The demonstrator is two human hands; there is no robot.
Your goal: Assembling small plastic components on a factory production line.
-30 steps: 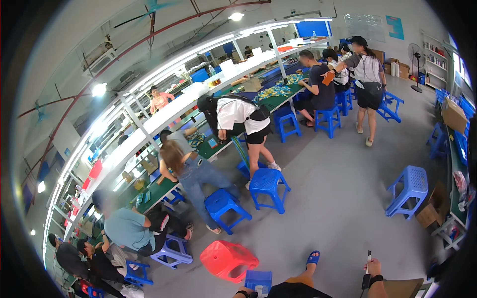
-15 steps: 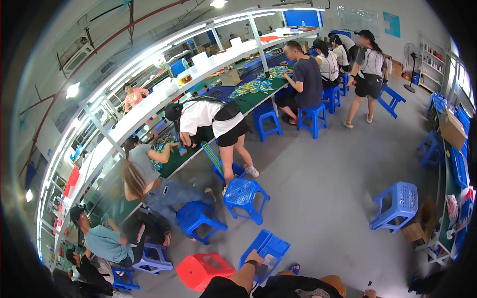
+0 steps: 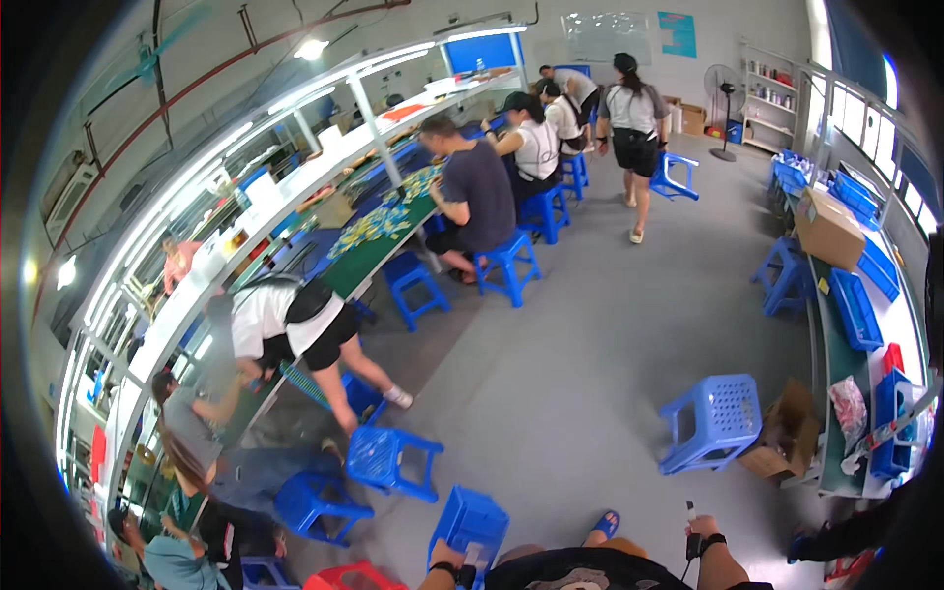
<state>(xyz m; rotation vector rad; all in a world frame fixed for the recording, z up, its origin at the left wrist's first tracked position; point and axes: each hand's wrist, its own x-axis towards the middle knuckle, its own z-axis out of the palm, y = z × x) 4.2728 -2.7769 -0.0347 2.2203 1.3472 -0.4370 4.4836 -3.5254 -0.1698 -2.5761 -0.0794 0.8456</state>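
Observation:
My left hand (image 3: pixel 447 557), with a dark band at the wrist, grips the near left rim of a blue plastic bin (image 3: pixel 472 513) at the lower middle. A small pale, see-through item (image 3: pixel 476 555) shows inside the bin by my fingers; its kind is unclear. On the right, my right hand (image 3: pixel 702 527) is closed around a small slim object (image 3: pixel 690 508) with a whitish end, too small to name. That wrist also wears a dark band, and a thin cord hangs beside it.
Blue stools (image 3: pixel 395 460) stand left of the bin, with a red stool (image 3: pixel 354 578) at the lower edge. Another blue stool (image 3: pixel 713 423) and an open carton (image 3: pixel 787 433) are on the right. Several people work along the green bench (image 3: pixel 379 236); one person (image 3: pixel 634 128) walks farther off.
My view has swung right, so the room shifts left. The bin is still at my left hand. My right hand, barely visible before at the lower edge, now shows fully and higher up.

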